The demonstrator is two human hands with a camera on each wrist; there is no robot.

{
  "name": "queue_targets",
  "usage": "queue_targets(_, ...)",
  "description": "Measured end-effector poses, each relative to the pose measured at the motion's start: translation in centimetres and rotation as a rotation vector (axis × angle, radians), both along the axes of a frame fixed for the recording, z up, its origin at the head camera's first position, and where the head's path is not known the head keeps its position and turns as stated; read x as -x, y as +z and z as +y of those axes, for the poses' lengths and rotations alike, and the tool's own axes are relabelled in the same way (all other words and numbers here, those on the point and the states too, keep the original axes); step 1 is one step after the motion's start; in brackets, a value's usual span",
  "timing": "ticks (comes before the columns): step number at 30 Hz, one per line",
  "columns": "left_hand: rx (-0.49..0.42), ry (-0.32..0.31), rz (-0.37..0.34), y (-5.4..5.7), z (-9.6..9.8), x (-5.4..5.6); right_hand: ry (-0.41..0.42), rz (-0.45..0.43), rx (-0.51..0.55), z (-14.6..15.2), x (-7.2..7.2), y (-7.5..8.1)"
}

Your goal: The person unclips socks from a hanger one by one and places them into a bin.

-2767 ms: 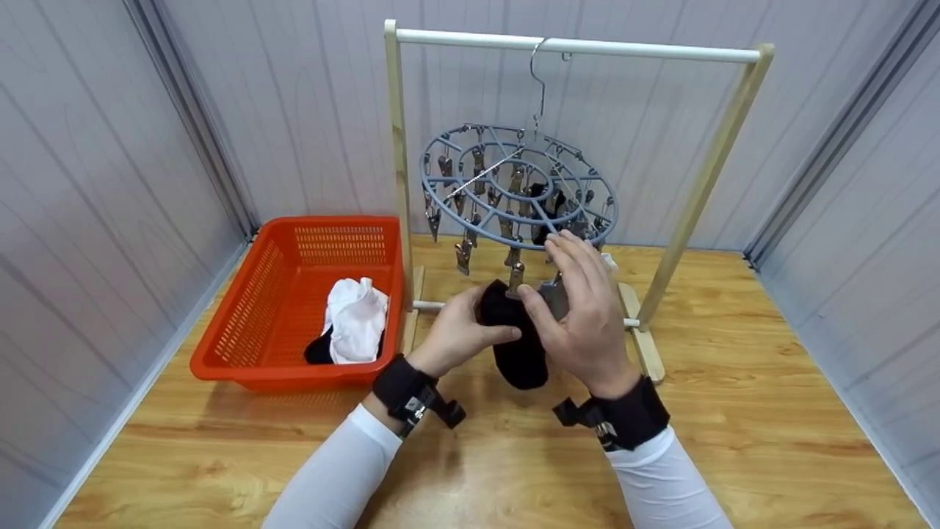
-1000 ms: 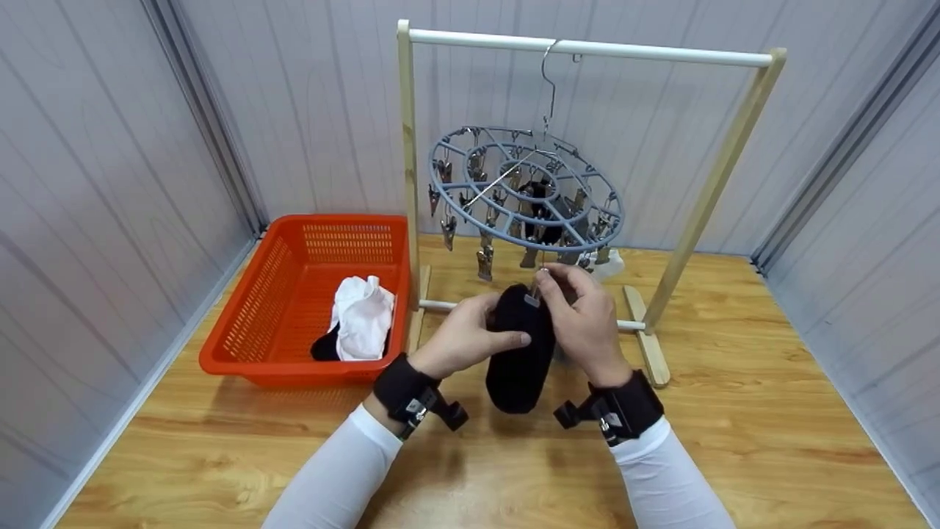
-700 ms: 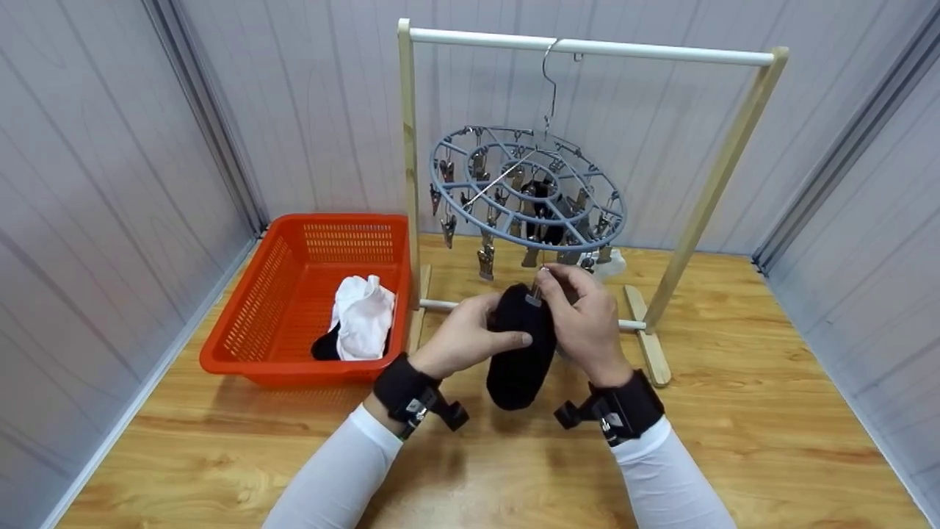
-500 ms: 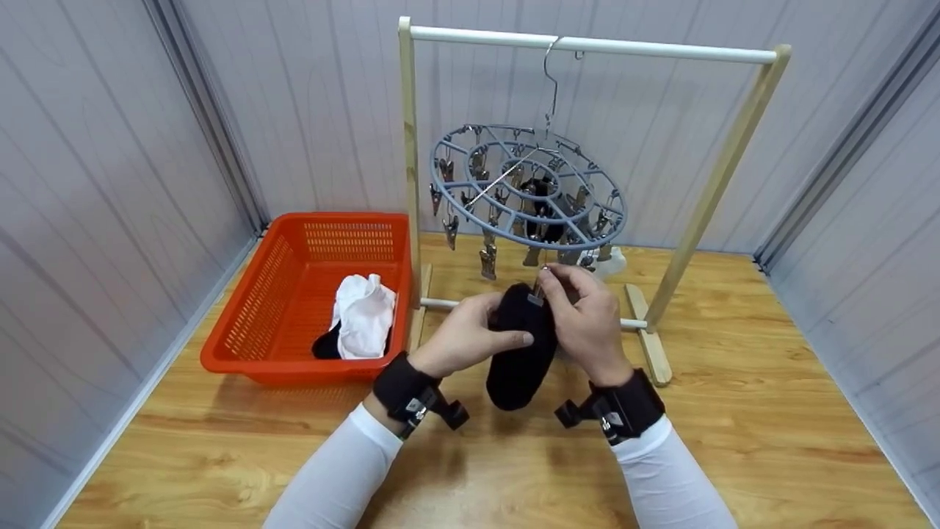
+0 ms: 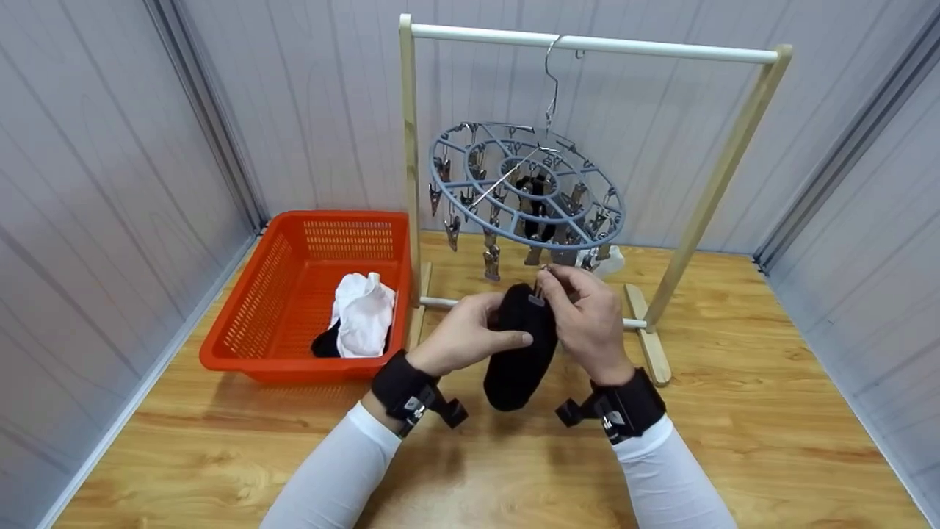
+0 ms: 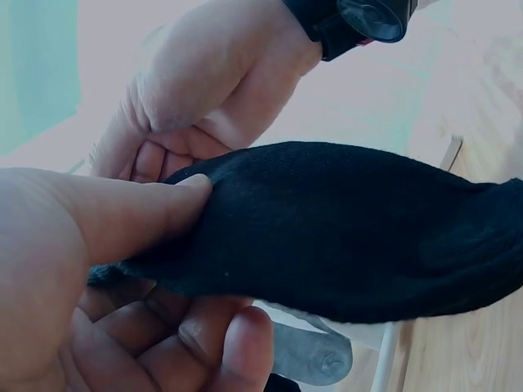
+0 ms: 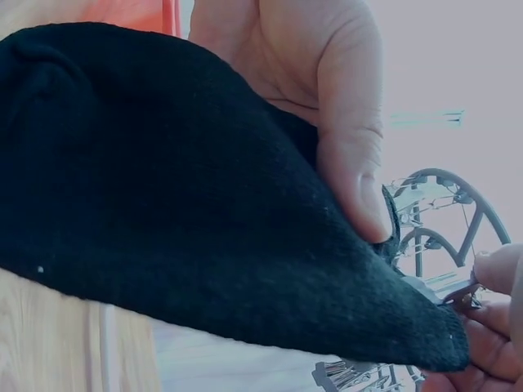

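Note:
A black sock (image 5: 518,367) hangs below the near rim of a round grey-blue clip hanger (image 5: 514,236). My left hand (image 5: 470,330) pinches the sock near its upper end, the thumb (image 6: 163,204) across its front and the fingers behind. A metal clip (image 5: 537,298) sits on the sock's top edge, and my right hand (image 5: 591,319) pinches that clip between thumb and fingers. In the right wrist view the clip (image 7: 458,292) shows at the cuff corner. Another black sock (image 5: 540,209) hangs farther back among several dangling clips. A grey sock (image 6: 315,355) appears beneath in the left wrist view.
An orange basket (image 5: 220,349) stands at the left with a white sock (image 5: 363,316) and something black (image 5: 327,342) in it. The hanger hooks onto the white rod (image 5: 661,48) of a wooden stand (image 5: 723,184). A white item (image 5: 608,261) hangs at the back right. Panel walls enclose the table.
Since the earliest frame my right hand has come down and closed its thumb and fingers on the clip at the sock's edge. Over the last second both hands have stayed nearly still.

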State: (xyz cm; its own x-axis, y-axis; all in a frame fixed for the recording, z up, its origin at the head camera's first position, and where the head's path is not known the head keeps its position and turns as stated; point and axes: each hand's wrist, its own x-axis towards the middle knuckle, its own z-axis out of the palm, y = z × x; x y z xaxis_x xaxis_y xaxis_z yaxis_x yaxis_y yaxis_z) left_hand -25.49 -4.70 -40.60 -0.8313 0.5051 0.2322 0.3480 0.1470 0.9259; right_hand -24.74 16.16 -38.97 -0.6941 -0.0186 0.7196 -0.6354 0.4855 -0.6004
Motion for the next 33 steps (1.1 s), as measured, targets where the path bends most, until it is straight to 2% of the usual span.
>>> queue_targets(6, 0.005, 0.013, 0.004, 0.04, -0.19, -0.01, -0.006, 0.029, 0.007, -0.12, -0.05, 0.11)
queue_targets(18, 0.028, -0.018, -0.01, 0.01, -0.35, 0.01, -0.043, 0.09, 0.018, 0.32, -0.1, 0.11)
queue_targets(27, 0.049, -0.034, 0.007, 0.06, -0.48, 0.03, -0.077, 0.113, 0.025, 0.18, -0.05, 0.37)
queue_targets(33, 0.062, -0.029, 0.003, 0.17, -0.61, 0.04, -0.029, 0.12, 0.036, 0.09, -0.23, 0.46)
